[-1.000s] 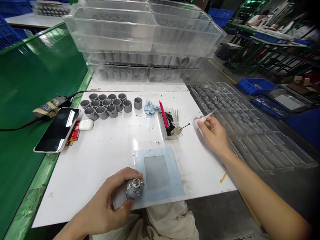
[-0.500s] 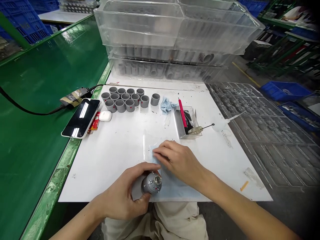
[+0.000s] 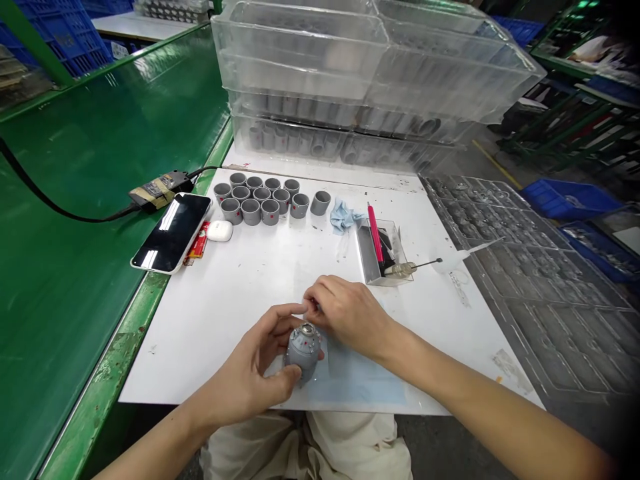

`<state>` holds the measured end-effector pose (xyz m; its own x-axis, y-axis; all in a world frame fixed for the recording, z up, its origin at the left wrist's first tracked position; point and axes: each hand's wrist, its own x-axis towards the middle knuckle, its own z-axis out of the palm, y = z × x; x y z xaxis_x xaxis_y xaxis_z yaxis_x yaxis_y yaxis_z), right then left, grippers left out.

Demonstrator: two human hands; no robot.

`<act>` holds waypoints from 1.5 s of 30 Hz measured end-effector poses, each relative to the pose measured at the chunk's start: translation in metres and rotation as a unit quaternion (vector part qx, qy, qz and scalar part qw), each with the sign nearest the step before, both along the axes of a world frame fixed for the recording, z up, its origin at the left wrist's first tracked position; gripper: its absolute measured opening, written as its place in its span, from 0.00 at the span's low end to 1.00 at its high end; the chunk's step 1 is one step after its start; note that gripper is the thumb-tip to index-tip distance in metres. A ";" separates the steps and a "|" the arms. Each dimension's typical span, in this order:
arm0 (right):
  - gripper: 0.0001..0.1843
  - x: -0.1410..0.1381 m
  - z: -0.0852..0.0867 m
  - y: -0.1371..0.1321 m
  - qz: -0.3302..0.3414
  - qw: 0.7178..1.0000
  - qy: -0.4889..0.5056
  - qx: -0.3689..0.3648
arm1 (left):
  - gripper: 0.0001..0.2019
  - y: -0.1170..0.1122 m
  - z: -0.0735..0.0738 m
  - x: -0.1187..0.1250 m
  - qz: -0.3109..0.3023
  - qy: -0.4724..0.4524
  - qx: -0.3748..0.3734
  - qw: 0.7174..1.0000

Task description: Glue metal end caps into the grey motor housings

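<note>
My left hand [image 3: 250, 373] is wrapped round a grey rounded part [image 3: 304, 353] with a shiny metal ring on top and small glittering and red specks over its shoulder. The part is held above the near edge of the white board, its top facing up and slightly away. My right hand [image 3: 350, 313] is just beyond it, thumb and fingers pinched together close to the left fingertips. Whatever lies in that pinch is hidden. Under the hands a pale blue sheet [image 3: 365, 387] lies flat on the board.
Several grey cups [image 3: 251, 213] stand grouped at the back left. A crumpled blue cloth [image 3: 344, 217] and a clear box [image 3: 369, 260] with a pink pen [image 3: 375, 233] lie to their right. A phone [image 3: 173, 233] rests at left. Stacked clear bins [image 3: 300, 60] rise behind; moulded trays [image 3: 550, 287] lie right.
My left hand has raised the grey part a little away from me and tilted it more upright. My right fingers have closed in and moved beside it. The view has shifted slightly.
</note>
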<state>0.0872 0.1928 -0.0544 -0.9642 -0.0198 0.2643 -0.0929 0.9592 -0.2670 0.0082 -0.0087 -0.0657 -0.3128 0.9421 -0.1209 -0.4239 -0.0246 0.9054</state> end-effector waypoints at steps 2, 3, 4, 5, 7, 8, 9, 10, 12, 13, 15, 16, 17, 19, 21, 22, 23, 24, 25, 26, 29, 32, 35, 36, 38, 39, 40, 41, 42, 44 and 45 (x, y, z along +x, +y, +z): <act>0.04 0.009 0.002 0.001 -0.014 0.996 0.073 -0.054 | 0.31 0.000 -0.001 -0.001 0.004 -0.032 0.003 0.999; 0.03 0.016 0.004 0.000 -0.012 0.989 0.117 -0.094 | 0.31 0.000 -0.001 -0.001 0.004 -0.038 0.005 0.999; 0.04 0.022 0.007 -0.002 -0.003 0.978 0.157 -0.137 | 0.31 0.000 -0.002 -0.002 0.004 -0.040 0.006 0.999; 0.06 0.029 0.009 -0.005 0.012 0.967 0.188 -0.174 | 0.31 0.000 -0.002 -0.002 0.004 -0.038 0.006 0.999; 0.07 0.039 0.012 -0.010 0.045 0.954 0.208 -0.209 | 0.31 0.000 -0.002 -0.002 0.006 -0.030 0.003 1.000; 0.07 0.042 0.012 -0.013 0.054 0.953 0.209 -0.212 | 0.31 0.000 -0.001 -0.002 0.007 -0.026 0.000 1.000; 0.06 0.043 0.011 -0.015 0.058 0.953 0.211 -0.211 | 0.31 0.000 -0.001 -0.001 0.008 -0.023 -0.002 1.000; 0.06 0.044 0.009 -0.016 0.059 0.953 0.214 -0.207 | 0.32 0.000 -0.001 -0.001 0.008 -0.020 -0.006 1.000; 0.06 0.042 0.004 -0.017 0.057 0.954 0.218 -0.199 | 0.32 -0.001 0.000 -0.001 0.007 -0.013 -0.012 1.000; 0.06 0.041 0.002 -0.016 0.056 0.954 0.218 -0.196 | 0.32 -0.001 0.001 0.000 0.006 -0.009 -0.014 1.000; 0.06 0.040 -0.001 -0.016 0.057 0.957 0.213 -0.190 | 0.32 -0.001 0.001 0.000 0.005 -0.002 -0.018 1.000; 0.07 0.039 -0.003 -0.015 0.058 0.958 0.211 -0.187 | 0.32 0.000 0.001 0.001 0.006 0.000 -0.018 1.000; 0.07 0.039 -0.003 -0.015 0.058 0.958 0.210 -0.184 | 0.32 0.000 0.001 0.001 0.008 0.003 -0.016 1.000; 0.06 0.039 -0.003 -0.015 0.061 0.959 0.212 -0.180 | 0.33 0.000 0.000 0.001 0.011 0.007 -0.012 1.000; 0.06 0.039 -0.003 -0.015 0.065 0.958 0.216 -0.177 | 0.33 0.000 0.000 0.002 0.011 0.009 -0.009 1.000; 0.06 0.039 -0.002 -0.015 0.067 0.958 0.216 -0.175 | 0.33 0.000 -0.001 0.002 0.010 0.009 -0.008 1.000; 0.06 0.039 -0.002 -0.016 0.068 0.959 0.215 -0.172 | 0.34 0.000 -0.001 0.002 0.008 0.010 -0.008 1.000; 0.06 0.039 -0.001 -0.016 0.068 0.960 0.214 -0.168 | 0.34 0.000 -0.001 0.002 0.007 0.011 -0.007 1.000; 0.06 0.039 -0.001 -0.016 0.067 0.961 0.212 -0.163 | 0.35 0.000 -0.001 0.002 0.007 0.014 -0.006 1.000; 0.06 0.039 0.000 -0.015 0.067 0.963 0.211 -0.157 | 0.36 -0.001 -0.001 0.002 0.006 0.017 -0.007 1.000; 0.07 0.039 0.002 -0.014 0.072 0.967 0.205 -0.136 | 0.34 -0.001 -0.001 0.003 0.009 0.020 -0.013 1.000; 0.09 0.042 0.006 -0.013 0.081 0.969 0.193 -0.129 | 0.30 -0.001 -0.001 0.003 0.012 0.018 -0.016 1.000; 0.13 0.048 0.011 -0.011 0.093 0.964 0.190 -0.163 | 0.28 -0.002 -0.002 0.002 0.011 0.022 -0.017 1.000; 0.15 0.052 0.013 -0.009 0.089 0.960 0.194 -0.182 | 0.27 -0.002 -0.001 0.002 0.005 0.017 -0.019 1.000; 0.20 0.060 0.015 -0.003 0.058 0.950 0.210 -0.222 | 0.24 -0.004 0.000 0.000 -0.018 0.002 -0.021 1.000; 0.22 0.065 0.015 0.001 0.033 0.947 0.220 -0.234 | 0.24 -0.005 0.002 0.000 -0.029 -0.006 -0.023 0.999; 0.23 0.070 0.015 0.007 0.002 0.945 0.228 -0.237 | 0.24 -0.007 0.004 0.000 -0.036 -0.013 -0.029 0.999; 0.23 0.076 0.014 0.013 -0.033 0.943 0.235 -0.232 | 0.24 -0.008 0.006 0.000 -0.038 -0.019 -0.038 0.998; 0.22 0.081 0.012 0.021 -0.073 0.942 0.241 -0.223 | 0.25 -0.009 0.009 0.001 -0.037 -0.023 -0.046 0.998; 0.16 0.092 0.008 0.038 -0.169 0.924 0.261 -0.222 | 0.27 -0.009 0.013 0.003 -0.041 -0.024 -0.057 0.997; 0.12 0.097 0.006 0.046 -0.214 0.904 0.282 -0.240 | 0.27 -0.008 0.014 0.004 -0.045 -0.011 -0.061 0.997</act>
<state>0.1837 0.2390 -0.0487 -0.5661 0.5701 0.5954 0.0081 0.7261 -0.6876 0.0120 -0.0163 -0.0519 -0.2226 0.9444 -0.2420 -0.4399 0.1242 0.8894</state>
